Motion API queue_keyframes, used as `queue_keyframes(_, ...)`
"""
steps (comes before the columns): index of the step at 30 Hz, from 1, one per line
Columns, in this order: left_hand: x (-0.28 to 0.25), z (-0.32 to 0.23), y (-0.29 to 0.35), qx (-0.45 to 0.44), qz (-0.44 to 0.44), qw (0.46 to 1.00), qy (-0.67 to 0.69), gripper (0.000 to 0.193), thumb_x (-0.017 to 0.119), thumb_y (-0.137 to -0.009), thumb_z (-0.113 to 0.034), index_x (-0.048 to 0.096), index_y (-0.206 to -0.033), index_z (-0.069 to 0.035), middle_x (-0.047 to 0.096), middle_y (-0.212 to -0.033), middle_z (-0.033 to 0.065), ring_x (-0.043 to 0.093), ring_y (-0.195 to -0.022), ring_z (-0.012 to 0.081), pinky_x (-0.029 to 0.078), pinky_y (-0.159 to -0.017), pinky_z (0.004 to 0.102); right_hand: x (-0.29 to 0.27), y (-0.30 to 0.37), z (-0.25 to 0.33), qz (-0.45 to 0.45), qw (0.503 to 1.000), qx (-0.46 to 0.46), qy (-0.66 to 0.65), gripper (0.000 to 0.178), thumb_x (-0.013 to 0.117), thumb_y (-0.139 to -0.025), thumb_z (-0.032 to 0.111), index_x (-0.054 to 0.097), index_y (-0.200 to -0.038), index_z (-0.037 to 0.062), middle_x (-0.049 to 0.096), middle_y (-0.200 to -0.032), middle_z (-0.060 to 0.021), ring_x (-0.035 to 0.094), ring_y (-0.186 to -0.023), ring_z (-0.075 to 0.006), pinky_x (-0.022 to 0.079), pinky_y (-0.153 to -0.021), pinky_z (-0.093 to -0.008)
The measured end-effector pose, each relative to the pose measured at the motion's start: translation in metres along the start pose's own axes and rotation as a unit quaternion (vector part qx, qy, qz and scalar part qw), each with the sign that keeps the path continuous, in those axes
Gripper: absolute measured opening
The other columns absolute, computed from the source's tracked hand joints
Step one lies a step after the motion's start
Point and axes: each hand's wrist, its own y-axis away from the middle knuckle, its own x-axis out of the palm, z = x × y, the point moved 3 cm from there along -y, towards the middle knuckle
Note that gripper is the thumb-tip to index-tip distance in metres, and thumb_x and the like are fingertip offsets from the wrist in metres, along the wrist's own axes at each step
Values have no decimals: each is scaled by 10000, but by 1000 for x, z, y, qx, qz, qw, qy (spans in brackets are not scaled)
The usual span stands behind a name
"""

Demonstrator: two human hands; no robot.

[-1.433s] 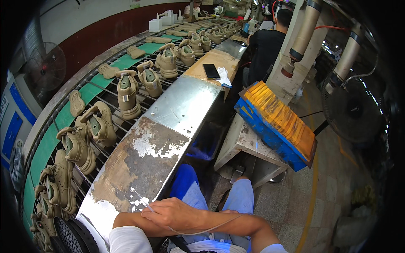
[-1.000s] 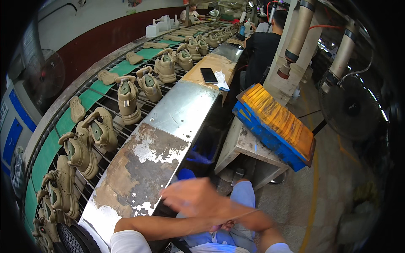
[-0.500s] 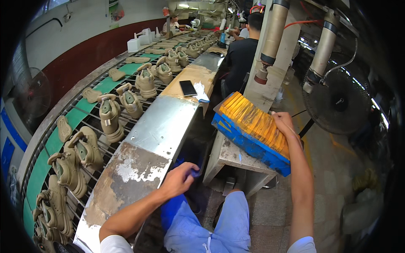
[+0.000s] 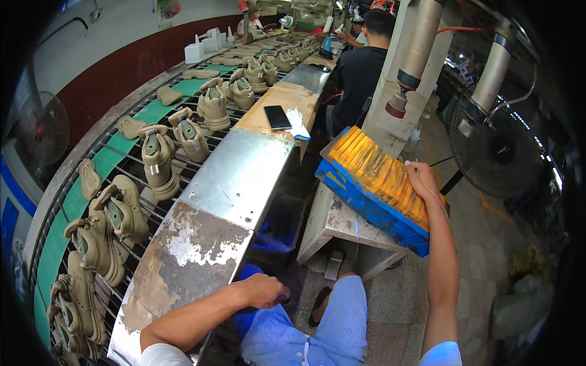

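My left hand hovers over my lap beside the bench edge, fingers curled in. A small dark bit shows at its fingertips, too little to name. My right hand is at the right end of a yellow ribbed block, fingers bent over its upper edge; part of them is hidden. The block is worn and stained dark, and sits tilted in a blue base. A pale stand bears the base.
On the left, tan shoes and soles line a rack with a green strip. A phone and white cloth lie on the bench. Two cylinders hang above the stand. A fan stands right; a co-worker sits ahead.
The whole view has shifted slightly. My left hand has come lower, and its fingers are curled tighter. My right hand keeps its place on the yellow block.
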Motion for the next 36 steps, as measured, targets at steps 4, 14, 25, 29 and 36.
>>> queue_keyframes(4, 7, 4, 0, -49, 73, 995, -39, 371, 624, -1012, -330, 688, -1318, -129, 760, -1114, 205, 720, -1063, 426, 575, -908, 531, -2, 0, -2, -5, 1000, -7, 1, 499, 588, -1061, 376, 622, -794, -45, 534, -640, -206, 611, -643, -345, 452, -673, -492)
queue_keyframes(14, 16, 10, -3, -56, 79, 995, -37, 467, 586, -1046, -445, 642, -1392, -135, 753, -1147, 214, 708, -1097, 433, 560, -943, 547, -4, 2, -1, -25, 999, -39, -1, 470, 579, -1067, 351, 657, -806, -32, 586, -629, -179, 652, -605, -318, 480, -647, -495)
queue_keyframes(25, 12, 6, -1, -73, 89, 993, -31, 481, 599, -1041, -451, 637, -1408, -143, 754, -1146, 216, 706, -1102, 431, 559, -946, 541, -1, -2, -3, 22, 1000, 20, -10, 450, 594, -1054, 364, 692, -863, -31, 582, -655, -210, 656, -664, -350, 480, -699, -498)
queue_keyframes(29, 10, 3, 0, -67, 64, 996, -16, 437, 627, -1024, -420, 686, -1311, -97, 763, -1103, 223, 718, -1076, 434, 570, -920, 538, -1, -2, -6, -5, 1000, -13, -10, 457, 601, -1043, 380, 706, -881, -34, 608, -678, -223, 685, -705, -370, 487, -710, -496)
queue_keyframes(36, 13, 6, -1, -71, 95, 992, -31, 480, 598, -1044, -448, 632, -1413, -142, 752, -1153, 213, 704, -1112, 427, 554, -952, 539, 0, -3, -2, 16, 1000, 13, -16, 445, 601, -1038, 376, 708, -886, -29, 627, -701, -233, 691, -734, -391, 497, -719, -490)
